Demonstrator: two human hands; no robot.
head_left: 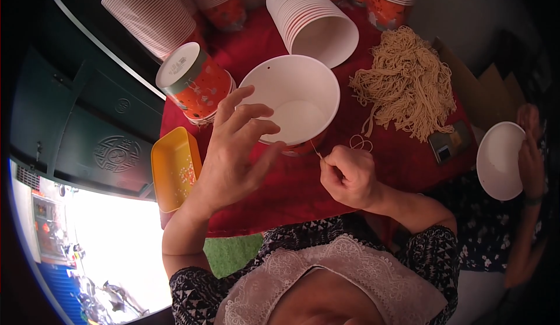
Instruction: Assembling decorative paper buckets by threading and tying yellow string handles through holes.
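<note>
A white-lined paper bucket point(297, 95) stands mouth up on the red-clothed table in front of me, with a small dark hole near its far rim. My left hand point(236, 144) is at the bucket's near left rim, fingers spread and bent, holding nothing I can see. Just right of the bucket's near side, my right hand point(350, 176) pinches a thin tan string point(315, 147) that runs up to the bucket's wall. A loop of the string curls above that hand. Whether the string passes through the wall is hidden.
A heap of tan strings point(408, 83) lies on the right, near a small dark device point(449, 144). Nested buckets point(312, 25) lie behind; an upturned orange bucket point(198, 86) and a yellow tray point(175, 170) are left. At far right another person's hand point(529, 156) holds a white bucket point(500, 162).
</note>
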